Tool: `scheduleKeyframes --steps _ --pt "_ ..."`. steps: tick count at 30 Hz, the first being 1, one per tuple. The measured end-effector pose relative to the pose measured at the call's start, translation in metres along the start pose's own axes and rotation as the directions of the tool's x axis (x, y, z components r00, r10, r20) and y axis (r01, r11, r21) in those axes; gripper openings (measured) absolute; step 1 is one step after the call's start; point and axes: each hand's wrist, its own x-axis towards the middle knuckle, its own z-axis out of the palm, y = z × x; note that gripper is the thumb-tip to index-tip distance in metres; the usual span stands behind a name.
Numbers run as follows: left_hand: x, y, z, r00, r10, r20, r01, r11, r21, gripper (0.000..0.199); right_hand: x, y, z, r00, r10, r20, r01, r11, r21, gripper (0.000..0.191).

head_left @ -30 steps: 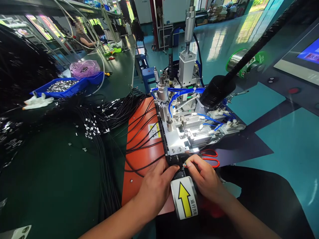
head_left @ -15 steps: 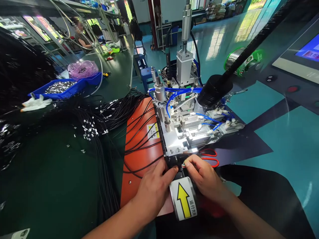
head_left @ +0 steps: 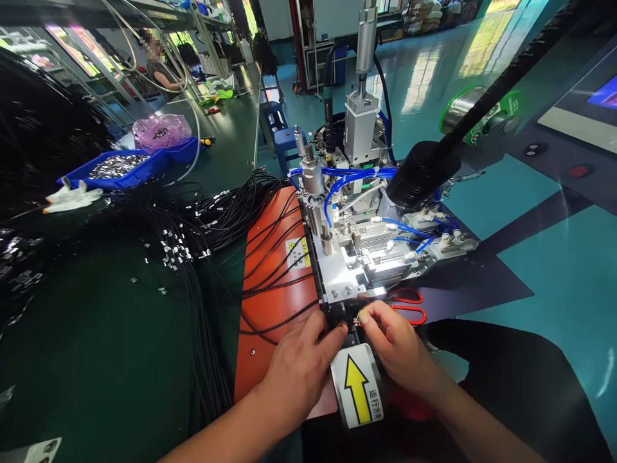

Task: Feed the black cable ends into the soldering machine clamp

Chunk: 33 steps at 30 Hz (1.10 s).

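Note:
At the front edge of a metal machine [head_left: 340, 273], my left hand [head_left: 303, 363] rests over the red-orange plate [head_left: 260, 308], its thumb and fingers pressed on a small dark part there. My right hand [head_left: 390, 337] is closed in a pinch just right of it, at small coloured wire ends [head_left: 357, 320]; what lies between the fingertips is mostly hidden. Black cables [head_left: 270, 280] run across the plate to the machine. Below both hands lies a white sign with a yellow arrow [head_left: 357, 389]. Red-handled scissors [head_left: 409, 315] lie beyond my right hand.
Bundled black cables with metal ends [head_left: 176, 247] lie on the dark table at left. Behind them are a blue tray of metal parts [head_left: 116, 168], a white glove [head_left: 72, 196] and a pink bag [head_left: 161, 132]. A solder spool [head_left: 460, 116] stands right; a person [head_left: 161, 71] sits far back.
The whole view has shifted slightly, with the machine a little further right. Both hands keep nearly the same place and pose at the machine's front edge.

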Motion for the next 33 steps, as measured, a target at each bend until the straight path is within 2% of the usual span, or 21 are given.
scheduleKeyframes --steps 4,6,8,11,14,26,33 --pt "-0.001 -0.001 0.0 1.0 -0.005 -0.004 0.005 1.0 -0.015 0.03 -0.004 0.002 -0.005 0.992 0.123 0.021 -0.125 0.989 0.074 0.032" --pt "-0.001 -0.001 0.0 1.0 -0.001 -0.019 0.001 1.0 -0.014 0.03 -0.009 0.0 -0.01 0.987 0.157 -0.011 -0.156 0.985 0.07 0.032" --pt "0.0 0.0 -0.001 1.0 0.0 -0.025 0.0 1.0 -0.018 0.03 -0.014 -0.004 -0.014 0.992 0.118 -0.049 -0.116 0.993 0.036 0.028" --pt "0.001 0.001 -0.001 1.0 -0.008 -0.024 0.007 0.999 -0.033 0.028 -0.02 -0.01 -0.014 0.999 0.031 -0.023 -0.031 0.999 -0.019 0.023" --pt "0.002 0.001 -0.002 0.999 -0.016 -0.031 0.015 0.999 -0.048 0.026 -0.019 -0.013 -0.011 1.0 -0.002 -0.017 0.001 0.997 -0.077 0.022" --pt "0.004 0.003 -0.005 0.996 0.01 -0.085 -0.016 0.998 -0.065 0.022 -0.014 -0.013 -0.012 0.997 -0.081 -0.019 0.078 0.988 -0.131 0.022" --pt "0.0 0.001 0.001 0.997 0.001 -0.081 -0.006 0.998 -0.057 0.028 -0.013 -0.01 -0.01 0.998 -0.054 -0.016 0.051 0.991 -0.123 0.022"
